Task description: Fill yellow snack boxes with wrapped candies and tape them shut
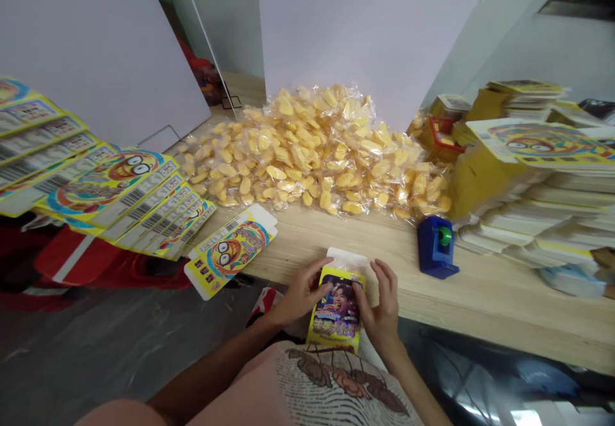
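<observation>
Touching yellow box point(336, 330), hands point(300, 294) partly hide side edges; contents indiscernible.

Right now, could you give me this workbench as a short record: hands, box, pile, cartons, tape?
Left hand: thumb on the yellow box's front; left hand
Right hand: thumb on its other side, fingers raised; right hand
Yellow box: upright photo print, white flap at far end
Pile: clear-wrapped yellow pieces, beyond the box
Cartons: fanned row and single carton left; stacked cards or cartons right
Tape: green roll, blue dispenser
</observation>
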The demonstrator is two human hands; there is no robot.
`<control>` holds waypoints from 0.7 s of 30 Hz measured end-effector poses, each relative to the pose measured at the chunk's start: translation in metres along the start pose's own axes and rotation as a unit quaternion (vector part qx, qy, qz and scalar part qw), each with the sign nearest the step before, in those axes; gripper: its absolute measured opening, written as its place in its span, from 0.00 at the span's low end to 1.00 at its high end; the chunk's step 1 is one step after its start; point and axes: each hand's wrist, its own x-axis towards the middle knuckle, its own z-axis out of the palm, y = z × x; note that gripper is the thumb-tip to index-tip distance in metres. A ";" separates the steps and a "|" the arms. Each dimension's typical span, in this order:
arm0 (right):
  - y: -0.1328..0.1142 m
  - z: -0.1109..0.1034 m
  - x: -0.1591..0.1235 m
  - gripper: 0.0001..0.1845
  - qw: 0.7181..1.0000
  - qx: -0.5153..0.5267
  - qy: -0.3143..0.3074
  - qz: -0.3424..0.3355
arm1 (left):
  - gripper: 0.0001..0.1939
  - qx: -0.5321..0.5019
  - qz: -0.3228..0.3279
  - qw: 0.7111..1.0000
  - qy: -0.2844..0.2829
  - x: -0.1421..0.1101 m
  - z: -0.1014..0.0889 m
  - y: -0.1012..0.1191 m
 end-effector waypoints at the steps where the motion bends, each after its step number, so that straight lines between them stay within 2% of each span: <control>1: -0.002 -0.002 0.007 0.26 0.998 -0.023 -0.017 -0.048 | 0.27 -0.008 0.012 1.000 -0.006 0.000 0.002 0.001; 3: -0.006 -0.004 0.021 0.25 0.989 -0.034 -0.092 -0.113 | 0.32 -0.021 0.044 0.999 -0.008 0.001 0.005 0.004; 5: -0.010 -0.002 0.031 0.23 0.978 -0.028 -0.162 -0.126 | 0.34 -0.034 0.063 0.997 -0.012 0.001 0.008 0.006; 8: -0.017 0.002 0.039 0.20 0.972 -0.009 -0.223 -0.071 | 0.30 -0.042 0.062 0.997 -0.024 -0.001 0.008 0.004; 11: -0.022 0.003 0.040 0.21 0.960 0.014 -0.278 -0.011 | 0.25 0.004 0.057 0.998 -0.026 -0.003 0.004 -0.001; 13: -0.023 0.001 0.038 0.23 0.952 0.032 -0.304 0.003 | 0.22 0.031 0.046 0.998 -0.030 -0.002 0.001 -0.003; 15: -0.020 -0.003 0.033 0.22 0.961 0.051 -0.270 -0.008 | 0.18 0.030 0.029 0.998 -0.038 0.001 -0.002 -0.003; 16: -0.017 -0.004 0.030 0.19 0.974 0.056 -0.219 -0.014 | 0.17 0.021 0.019 0.999 -0.041 0.003 -0.003 -0.001; 18: -0.009 -0.006 0.019 0.13 0.996 0.052 -0.075 -0.004 | 0.15 -0.009 0.001 0.999 -0.044 0.005 -0.005 0.002; 19: -0.005 -0.005 0.013 0.12 0.998 0.055 -0.016 0.023 | 0.15 -0.025 -0.006 0.999 -0.045 0.006 -0.005 0.004; 20: -0.001 -0.004 0.006 0.13 0.995 0.074 0.013 0.064 | 0.15 -0.041 -0.012 0.998 -0.045 0.006 -0.006 0.006; 21: 0.001 -0.002 -0.001 0.15 0.987 0.111 0.017 0.113 | 0.15 -0.053 -0.017 0.997 -0.045 0.005 -0.007 0.008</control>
